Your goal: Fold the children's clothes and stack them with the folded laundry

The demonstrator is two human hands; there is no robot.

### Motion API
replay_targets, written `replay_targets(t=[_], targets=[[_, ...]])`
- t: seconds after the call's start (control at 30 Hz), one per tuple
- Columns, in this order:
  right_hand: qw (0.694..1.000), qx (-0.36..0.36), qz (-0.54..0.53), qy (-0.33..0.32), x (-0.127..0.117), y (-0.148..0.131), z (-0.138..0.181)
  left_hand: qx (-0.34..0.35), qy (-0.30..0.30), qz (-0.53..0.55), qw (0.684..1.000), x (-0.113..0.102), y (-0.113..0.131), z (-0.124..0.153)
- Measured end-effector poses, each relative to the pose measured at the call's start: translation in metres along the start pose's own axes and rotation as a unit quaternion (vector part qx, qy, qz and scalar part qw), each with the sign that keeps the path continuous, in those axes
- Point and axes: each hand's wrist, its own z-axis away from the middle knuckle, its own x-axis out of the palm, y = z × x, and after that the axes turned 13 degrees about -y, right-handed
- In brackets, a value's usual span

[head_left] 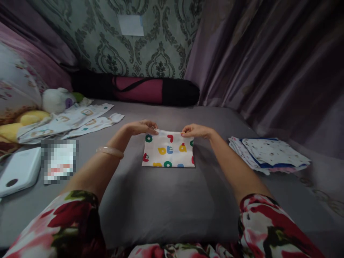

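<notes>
A small white cloth (168, 150) printed with coloured letters lies folded flat on the grey bed sheet (161, 200) in front of me. My left hand (142, 127) pinches its far left corner, fingers closed on the fabric. At the far right corner my right hand (195, 131) pinches the same top edge. A pale bangle (110, 151) sits on my left wrist. Both forearms reach out from floral sleeves.
A stack of folded cloths (268, 154) lies at the right. Unfolded printed cloths (70, 122) and soft toys (55, 100) lie at the left, with a white device (18, 172) nearer me. A black and pink bag (137, 89) lies along the patterned wall; curtains (268, 64) hang at the right.
</notes>
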Motion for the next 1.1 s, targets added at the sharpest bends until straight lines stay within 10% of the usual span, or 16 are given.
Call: replay_targets(t=[0.2, 0.37, 0.67, 1.1], targets=[[0.988, -0.106, -0.004, 0.109, -0.015, -0.036, 0.027, 0.128, 0.139, -0.064, 0.980, -0.011, 0.049, 0.020], [0.926, -0.157, 0.190, 0.285, -0.002, -0.036, 0.029, 0.193, 0.293, -0.235, 0.907, 0.001, 0.051, 0.023], [0.894, -0.135, 0.366, 0.221, 0.077, 0.058, 0.008, 0.156, 0.185, -0.403, 0.883, 0.072, -0.042, 0.020], [0.902, -0.122, 0.383, 0.156, 0.094, 0.059, 0.022, 0.122, 0.121, -0.411, 0.895, 0.079, -0.049, 0.033]])
